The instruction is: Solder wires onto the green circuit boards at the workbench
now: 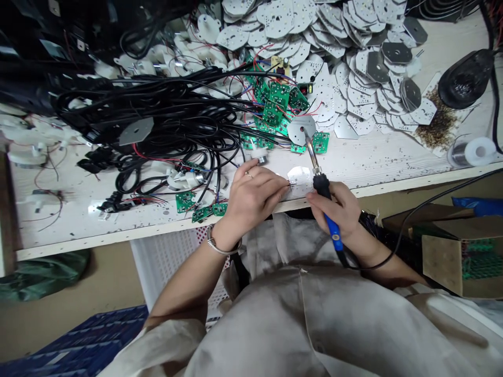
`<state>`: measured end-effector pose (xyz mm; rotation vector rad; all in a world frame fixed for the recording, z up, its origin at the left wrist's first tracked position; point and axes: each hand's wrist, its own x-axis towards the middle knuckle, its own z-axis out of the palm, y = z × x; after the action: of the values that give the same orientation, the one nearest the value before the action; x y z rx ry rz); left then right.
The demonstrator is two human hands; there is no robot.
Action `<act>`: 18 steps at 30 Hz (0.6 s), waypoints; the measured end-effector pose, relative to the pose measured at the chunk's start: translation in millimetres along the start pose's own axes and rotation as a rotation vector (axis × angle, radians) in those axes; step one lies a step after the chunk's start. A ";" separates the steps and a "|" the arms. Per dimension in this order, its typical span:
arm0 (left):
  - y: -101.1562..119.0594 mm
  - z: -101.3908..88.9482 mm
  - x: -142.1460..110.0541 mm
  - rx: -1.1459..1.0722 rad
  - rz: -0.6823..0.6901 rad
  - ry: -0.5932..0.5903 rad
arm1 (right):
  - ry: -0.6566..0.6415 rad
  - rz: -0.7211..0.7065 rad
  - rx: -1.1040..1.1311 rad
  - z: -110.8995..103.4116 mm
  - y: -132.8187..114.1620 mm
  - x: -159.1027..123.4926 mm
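My right hand (346,209) is closed around the handle of a blue-and-black soldering iron (333,229). The iron's metal tip points away from me and overlaps a grey octagonal plate (301,131); whether they touch, I cannot tell. My left hand (255,196) rests at the bench edge, thumb and fingers pinched on thin dark wires (291,185). The wire ends reach over a small white circuit board (302,177) lying between my hands. Just beyond my left fingers sits a small motor with a white housing (259,155).
Black cables (168,104) and green circuit boards (277,102) are heaped behind my hands. White plates (353,78) pile up at the back right. A black soldering iron stand (466,78) and a solder spool (473,152) stand far right. The iron's cord (412,225) loops below the bench edge.
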<state>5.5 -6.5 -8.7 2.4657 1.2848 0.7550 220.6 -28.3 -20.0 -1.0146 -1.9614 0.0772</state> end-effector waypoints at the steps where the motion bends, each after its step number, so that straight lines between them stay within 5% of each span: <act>1: -0.2 -0.4 -0.7 -0.006 0.011 0.009 | 0.009 0.024 -0.064 4.8 -1.3 1.2; 6: 1.4 -2.4 -3.2 -0.064 0.075 0.034 | -0.126 0.198 -0.153 25.4 -4.2 1.0; 11: 3.7 -1.0 -4.5 -0.148 0.072 0.057 | -0.051 0.232 -0.229 33.4 -4.4 -5.2; 18: 3.7 -5.8 -0.2 -0.110 0.129 0.024 | -0.076 0.036 -0.207 28.5 1.0 -8.6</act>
<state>4.7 -8.8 -2.3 2.4761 1.0694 0.8651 202.5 -24.4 -43.3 -1.1966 -2.0512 -0.0694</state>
